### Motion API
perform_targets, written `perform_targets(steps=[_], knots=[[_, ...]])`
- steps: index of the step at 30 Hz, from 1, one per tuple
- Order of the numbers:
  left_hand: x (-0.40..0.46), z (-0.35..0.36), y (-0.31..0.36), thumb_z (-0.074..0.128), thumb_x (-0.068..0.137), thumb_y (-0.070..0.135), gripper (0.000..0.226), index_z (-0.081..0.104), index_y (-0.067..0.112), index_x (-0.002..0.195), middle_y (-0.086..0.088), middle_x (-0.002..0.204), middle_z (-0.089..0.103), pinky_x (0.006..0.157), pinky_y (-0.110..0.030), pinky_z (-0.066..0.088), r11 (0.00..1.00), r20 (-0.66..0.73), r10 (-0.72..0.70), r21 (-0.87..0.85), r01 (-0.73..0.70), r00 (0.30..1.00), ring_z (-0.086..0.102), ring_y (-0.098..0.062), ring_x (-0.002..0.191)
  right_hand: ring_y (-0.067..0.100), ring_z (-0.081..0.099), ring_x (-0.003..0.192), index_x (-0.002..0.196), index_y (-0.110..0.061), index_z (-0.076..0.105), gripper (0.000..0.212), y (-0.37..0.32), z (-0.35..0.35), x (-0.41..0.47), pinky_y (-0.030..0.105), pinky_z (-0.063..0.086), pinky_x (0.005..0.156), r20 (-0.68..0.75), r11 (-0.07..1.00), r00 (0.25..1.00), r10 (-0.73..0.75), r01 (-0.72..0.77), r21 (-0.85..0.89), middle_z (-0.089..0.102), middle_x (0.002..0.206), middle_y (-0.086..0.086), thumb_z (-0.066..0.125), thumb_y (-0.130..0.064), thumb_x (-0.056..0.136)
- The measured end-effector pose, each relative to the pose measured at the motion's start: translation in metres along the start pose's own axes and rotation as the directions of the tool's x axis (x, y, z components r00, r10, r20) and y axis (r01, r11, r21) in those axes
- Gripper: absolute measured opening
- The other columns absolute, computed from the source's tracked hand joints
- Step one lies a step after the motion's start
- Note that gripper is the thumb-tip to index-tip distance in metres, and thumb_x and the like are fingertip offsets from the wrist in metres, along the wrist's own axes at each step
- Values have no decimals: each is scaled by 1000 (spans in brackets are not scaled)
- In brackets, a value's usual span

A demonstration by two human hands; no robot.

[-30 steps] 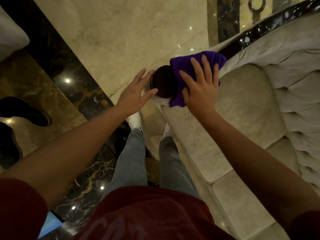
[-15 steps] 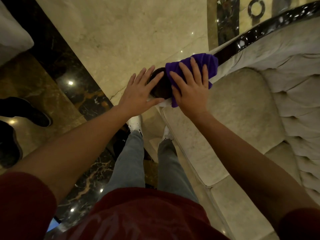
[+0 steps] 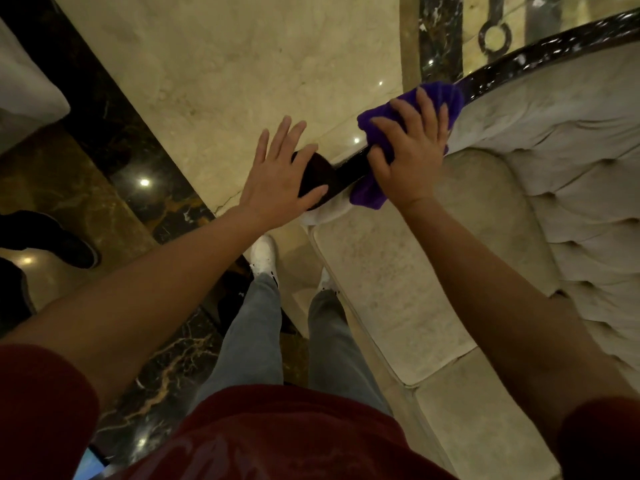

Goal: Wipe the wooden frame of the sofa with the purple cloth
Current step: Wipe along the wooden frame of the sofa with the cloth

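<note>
Nearest the camera a dark red shirt fills the bottom edge, with grey-blue trouser legs and white shoes below on the marble floor. Beside the legs lies the pale seat cushion of the sofa, its tufted back cut off at the right edge. Farther out, the left hand rests flat with fingers spread on the rounded dark end of the wooden frame, covering part of it. Just beyond, the right hand curls its fingers over the purple cloth, pressing it around the rail; the rail under the cloth is hidden. The glossy frame runs on up to the right edge. At far left, dark shapes, perhaps another person's shoes, are hard to make out
</note>
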State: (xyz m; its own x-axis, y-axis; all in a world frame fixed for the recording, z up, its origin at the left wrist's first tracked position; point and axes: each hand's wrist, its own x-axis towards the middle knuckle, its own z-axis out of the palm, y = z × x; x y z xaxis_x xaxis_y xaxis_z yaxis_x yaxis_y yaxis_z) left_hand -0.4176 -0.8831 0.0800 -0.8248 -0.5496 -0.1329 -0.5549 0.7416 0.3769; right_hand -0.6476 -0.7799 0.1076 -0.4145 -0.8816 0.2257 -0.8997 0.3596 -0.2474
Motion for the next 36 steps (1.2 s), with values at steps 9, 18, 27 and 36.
perform_targets(steps=[9, 18, 27, 36], knots=[[38, 36, 50, 38, 100, 68, 84, 32, 9, 160, -18, 168, 31, 128, -56, 14, 990, 42, -86, 117, 80, 995, 21, -37, 158, 37, 48, 145, 120, -21, 76, 34, 13, 3, 2, 64, 24, 124, 20, 996, 996, -89, 89, -10, 67, 138, 6, 67, -41, 95], [52, 21, 61, 31, 93, 73, 88, 39, 12, 156, -17, 168, 31, 122, -62, 21, 988, 137, -150, 45, 145, 979, 21, -38, 158, 38, 56, 136, 110, -18, 78, 31, 43, -2, 25, 66, 29, 120, -34, 994, 995, -93, 95, 47, 72, 126, 6, 70, -41, 90], [108, 8, 96, 61, 99, 41, 78, 29, 5, 160, -19, 163, 37, 121, -56, 31, 979, 110, 21, -204, 2, 994, 35, -36, 152, 36, 55, 136, 112, -17, 78, 33, 75, -11, 45, 61, 25, 124, -23, 993, 998, -57, 59, 103, 71, 127, 5, 69, -40, 91], [107, 7, 90, 49, 103, 53, 82, 16, 11, 165, -16, 171, 22, 124, -51, 27, 984, 170, 38, -176, -7, 985, 27, -32, 156, 36, 52, 138, 115, -12, 76, 33, 136, -23, 85, 62, 24, 123, -4, 981, 997, 74, -72, 178, 69, 127, 8, 66, -32, 90]])
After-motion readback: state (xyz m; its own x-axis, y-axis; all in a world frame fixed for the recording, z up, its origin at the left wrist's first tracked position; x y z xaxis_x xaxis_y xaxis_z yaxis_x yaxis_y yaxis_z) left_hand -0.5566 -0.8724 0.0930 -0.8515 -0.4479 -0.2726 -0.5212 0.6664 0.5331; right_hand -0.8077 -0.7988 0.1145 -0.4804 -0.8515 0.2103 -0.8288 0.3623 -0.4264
